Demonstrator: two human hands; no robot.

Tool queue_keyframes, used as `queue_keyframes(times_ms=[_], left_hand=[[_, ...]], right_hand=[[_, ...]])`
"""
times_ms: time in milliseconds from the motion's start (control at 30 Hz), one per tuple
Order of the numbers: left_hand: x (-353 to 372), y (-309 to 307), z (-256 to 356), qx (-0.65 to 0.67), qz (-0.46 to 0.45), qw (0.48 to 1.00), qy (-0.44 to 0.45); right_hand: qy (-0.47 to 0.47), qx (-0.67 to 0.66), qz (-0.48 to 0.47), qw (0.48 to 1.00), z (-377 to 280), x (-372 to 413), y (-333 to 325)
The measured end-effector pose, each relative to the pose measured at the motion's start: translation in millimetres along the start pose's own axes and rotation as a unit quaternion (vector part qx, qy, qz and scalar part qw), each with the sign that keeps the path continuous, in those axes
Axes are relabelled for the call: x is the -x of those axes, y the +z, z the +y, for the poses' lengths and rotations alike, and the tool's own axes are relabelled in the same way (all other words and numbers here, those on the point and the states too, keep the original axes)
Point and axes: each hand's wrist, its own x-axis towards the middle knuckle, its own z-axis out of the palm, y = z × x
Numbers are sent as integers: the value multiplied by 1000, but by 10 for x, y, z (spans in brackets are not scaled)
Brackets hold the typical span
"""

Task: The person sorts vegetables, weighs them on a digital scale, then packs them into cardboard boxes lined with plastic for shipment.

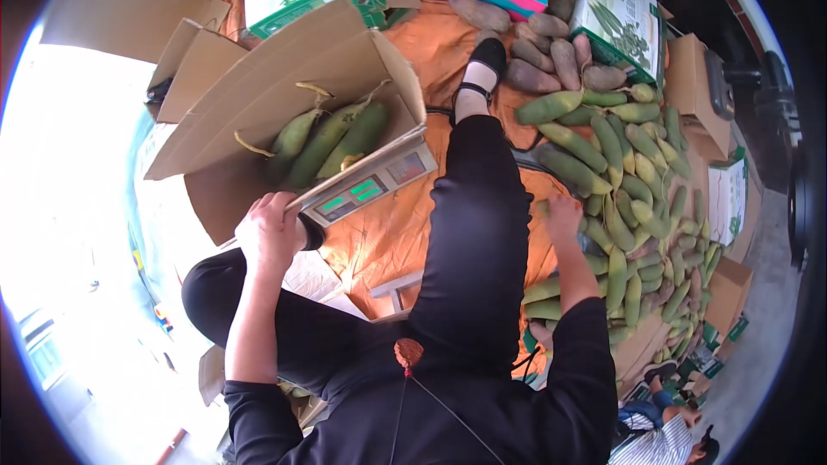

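Note:
My left hand point(265, 231) grips the near edge of an open cardboard box point(202, 155), fingers bent over the rim. Several long green radishes point(332, 145) lie inside, some with dry yellowish stems. Against the box's right side is a digital scale display point(349, 196) with lit green digits. My right hand point(563, 217) is down at the left edge of a big pile of green radishes point(616, 151). Its fingers are curled round a green radish point(543, 207), whose end pokes out on the left; the rest is hidden by the hand and the pile.
Reddish-brown radishes point(564, 65) lie at the back of the orange sheet point(362, 245). Printed cartons point(622, 17) stand behind and around the pile. My leg point(478, 224) stretches between box and pile. Another person point(659, 439) in a striped top is at the lower right.

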Motion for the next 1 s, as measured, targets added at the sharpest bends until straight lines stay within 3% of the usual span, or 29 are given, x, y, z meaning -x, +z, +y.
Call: queue_keyframes(times_ms=[33, 100, 133, 167, 200, 233, 300, 500, 533, 700, 733, 833, 867, 900, 933, 1000], left_hand=[[6, -3, -7, 6, 4, 1000, 13], [16, -27, 6, 0, -1, 1000, 7], [18, -41, 13, -6, -12, 1000, 8], [23, -51, 16, -5, -11, 1000, 9], [24, -49, 4, -2, -4, 1000, 5], [30, -37, -12, -4, -6, 1000, 10], [38, -15, -52, -5, -9, 1000, 21], [45, -30, -51, -1, -1, 1000, 27], [45, -29, -50, 3, 0, 1000, 30], [43, -11, -75, -13, -18, 999, 28], [51, -24, -85, -11, -19, 999, 36], [46, -37, -40, -40, -33, 998, 22], [42, -42, -31, -35, -38, 999, 16], [44, -33, -36, -40, -38, 998, 17], [42, -20, -35, -45, -37, 998, 16], [45, -14, -20, -60, -32, 998, 14]], right_hand=[[-5, 3, 5, 1000, 84, -35, -110], [95, -324, 66, 939, 292, -112, -287], [89, -322, 70, 940, 341, -131, -359], [109, -486, 126, 858, 383, -142, -426], [123, -632, 175, 744, 395, -164, -517], [118, -631, 177, 746, 321, -154, -778], [69, -706, 231, 666, -40, -8, -1691], [-215, -725, 296, 583, -772, 165, -3276], [-224, -764, 292, 530, -1054, 208, -3523], [-305, -771, 189, 526, -2067, 148, -3767], [-301, -765, 164, 545, -2294, 142, -3730], [-310, -692, 211, 616, -2931, 83, -3527], [-294, -646, 262, 653, -3075, 127, -3490], [-248, -698, 177, 648, -3277, 103, -3373], [-197, -699, 125, 676, -3383, 118, -3336], [-125, -691, 83, 707, -3659, -5, -3097]])
